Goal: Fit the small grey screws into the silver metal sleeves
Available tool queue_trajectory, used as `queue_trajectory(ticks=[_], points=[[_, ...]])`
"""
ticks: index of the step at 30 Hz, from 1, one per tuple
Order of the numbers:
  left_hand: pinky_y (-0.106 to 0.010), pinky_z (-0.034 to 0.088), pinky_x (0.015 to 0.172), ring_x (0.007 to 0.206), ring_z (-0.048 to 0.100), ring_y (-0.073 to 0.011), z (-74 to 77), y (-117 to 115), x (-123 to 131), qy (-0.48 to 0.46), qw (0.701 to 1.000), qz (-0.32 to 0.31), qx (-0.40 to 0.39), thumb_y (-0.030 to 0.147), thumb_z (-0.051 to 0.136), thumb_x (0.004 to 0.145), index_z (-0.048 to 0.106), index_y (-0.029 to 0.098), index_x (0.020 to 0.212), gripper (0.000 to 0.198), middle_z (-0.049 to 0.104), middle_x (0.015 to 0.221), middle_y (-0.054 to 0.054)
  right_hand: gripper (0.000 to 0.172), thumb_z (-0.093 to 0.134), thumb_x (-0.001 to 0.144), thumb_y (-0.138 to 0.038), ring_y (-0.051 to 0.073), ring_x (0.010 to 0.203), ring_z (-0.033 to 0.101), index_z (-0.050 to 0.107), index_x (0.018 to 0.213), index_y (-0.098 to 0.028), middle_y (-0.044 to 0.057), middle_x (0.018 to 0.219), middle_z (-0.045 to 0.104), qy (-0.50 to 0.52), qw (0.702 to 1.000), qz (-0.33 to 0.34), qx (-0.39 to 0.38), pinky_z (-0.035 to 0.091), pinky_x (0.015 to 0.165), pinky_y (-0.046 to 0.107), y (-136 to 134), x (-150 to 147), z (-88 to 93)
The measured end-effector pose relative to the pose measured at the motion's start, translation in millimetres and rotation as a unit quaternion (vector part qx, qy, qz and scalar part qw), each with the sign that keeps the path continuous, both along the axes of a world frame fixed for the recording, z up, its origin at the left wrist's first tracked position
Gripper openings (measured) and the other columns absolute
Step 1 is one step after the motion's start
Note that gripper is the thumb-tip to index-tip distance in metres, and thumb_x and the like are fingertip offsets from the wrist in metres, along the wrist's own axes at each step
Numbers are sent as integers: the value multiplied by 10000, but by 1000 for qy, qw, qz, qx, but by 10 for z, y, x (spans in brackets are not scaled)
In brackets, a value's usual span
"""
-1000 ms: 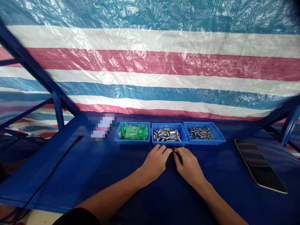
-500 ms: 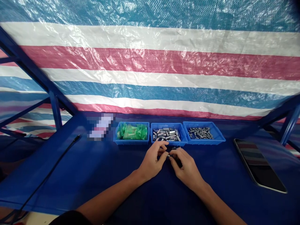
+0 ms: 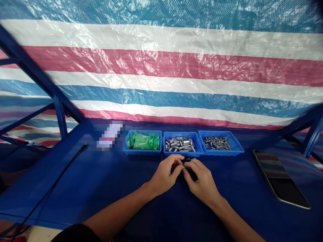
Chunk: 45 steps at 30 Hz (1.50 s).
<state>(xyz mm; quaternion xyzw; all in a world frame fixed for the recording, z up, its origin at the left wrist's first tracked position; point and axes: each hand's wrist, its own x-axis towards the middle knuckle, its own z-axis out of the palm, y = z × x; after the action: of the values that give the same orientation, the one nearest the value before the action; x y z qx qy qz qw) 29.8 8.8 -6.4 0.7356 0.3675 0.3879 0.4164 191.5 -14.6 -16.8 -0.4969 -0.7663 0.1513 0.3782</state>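
My left hand (image 3: pixel 166 174) and my right hand (image 3: pixel 203 181) meet fingertip to fingertip just in front of the middle bin. Both are closed in a pinch around a small part, mostly covered by the fingers; only a pale metallic glint shows, so I cannot tell its kind. Some small dark pieces (image 3: pixel 188 159) show just beyond the fingertips. Behind my hands, a blue bin (image 3: pixel 183 135) holds short silver metal cylinders. The blue bin on the right (image 3: pixel 237 145) contains small grey metal pieces. In the left blue bin (image 3: pixel 143 152) lie green plastic packets (image 3: pixel 142 141).
A large black-screened phone or tablet (image 3: pixel 281 179) lies at the right of the blue table (image 3: pixel 101 188). A black cable (image 3: pixel 58 179) runs along the left side. Behind it is a pixelated, blurred item (image 3: pixel 109 136). A striped plastic sheet (image 3: pixel 176 64) hangs behind the table.
My fingertips have drawn slightly closer together, and less of the small part shows. The view has shifted a little; the bins and phone stay in place on the table.
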Motion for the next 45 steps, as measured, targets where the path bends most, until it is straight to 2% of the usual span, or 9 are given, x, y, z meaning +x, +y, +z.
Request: queue_trajectory(ticks=[8, 13, 16, 19, 26, 30, 34, 39, 45], points=[[-283, 491, 799, 892, 561, -156, 34, -19, -24, 44, 990, -45, 124, 85, 456, 853, 506, 170, 1126, 290, 566, 1008, -71, 224, 393, 903, -176, 131, 664, 508, 535, 731, -190, 8, 698, 512, 69, 995, 33, -63, 400, 604, 264, -4, 7, 86], [-256, 489, 722, 783, 569, -135, 52, -8, -11, 25, 997, -16, 71, 121, 470, 854, 501, 156, 1094, 244, 575, 891, -42, 130, 439, 892, -211, 130, 664, 521, 547, 823, -193, 5, 719, 534, 77, 995, 8, -65, 413, 603, 261, -5, -5, 77], [-237, 478, 678, 735, 569, -121, 60, 1, -2, 4, 1000, 3, 14, 138, 464, 864, 492, 154, 1090, 228, 569, 830, -17, 96, 509, 844, -202, 128, 647, 516, 540, 935, -193, -4, 718, 522, 60, 998, 1, -33, 424, 588, 254, -8, -9, 41], [-220, 460, 634, 705, 564, -114, 59, 4, 5, -1, 1000, 10, -25, 157, 459, 875, 493, 159, 1093, 221, 562, 800, -2, 70, 507, 829, -171, 127, 641, 515, 530, 891, -193, -3, 711, 519, 33, 999, 15, 14, 425, 577, 250, -13, -17, 12], [-244, 493, 686, 750, 591, -130, 41, -25, -12, 34, 999, -9, -2, 193, 471, 884, 487, 153, 1113, 233, 605, 861, -31, 89, 474, 855, -176, 133, 671, 544, 560, 875, -184, 17, 735, 568, 32, 999, -10, 32, 444, 611, 260, -9, -15, 53], [-328, 453, 926, 1053, 540, -196, 64, -48, -22, 123, 987, -32, 100, 183, 504, 864, 474, 160, 1192, 329, 569, 1136, -96, 123, 477, 859, -226, 121, 604, 527, 574, 797, -185, -2, 672, 560, 46, 995, -78, 48, 427, 572, 244, 16, 88, 136], [-358, 368, 1040, 1220, 433, -207, 78, -38, 28, 213, 961, -68, 161, 166, 473, 879, 421, 163, 1274, 398, 502, 1296, -99, 173, 498, 852, -279, 117, 560, 517, 589, 744, -179, -8, 633, 565, 50, 976, -194, 82, 414, 571, 245, 79, 261, 208], [-421, 399, 976, 1250, 399, -254, 26, -20, 98, 316, 927, -76, 187, 178, 473, 880, 452, 180, 1250, 370, 460, 1362, -91, 196, 540, 824, -326, 123, 551, 511, 636, 796, -158, 11, 639, 592, 67, 938, -317, 123, 413, 568, 249, 238, 431, 287], [-371, 430, 877, 1094, 499, -230, 41, 19, 121, 339, 915, -72, 205, 198, 490, 883, 455, 201, 1235, 354, 544, 1237, -59, 291, 568, 802, -340, 173, 669, 543, 620, 1011, -144, 34, 719, 569, 22, 919, -360, 158, 424, 606, 285, 413, 565, 218]])
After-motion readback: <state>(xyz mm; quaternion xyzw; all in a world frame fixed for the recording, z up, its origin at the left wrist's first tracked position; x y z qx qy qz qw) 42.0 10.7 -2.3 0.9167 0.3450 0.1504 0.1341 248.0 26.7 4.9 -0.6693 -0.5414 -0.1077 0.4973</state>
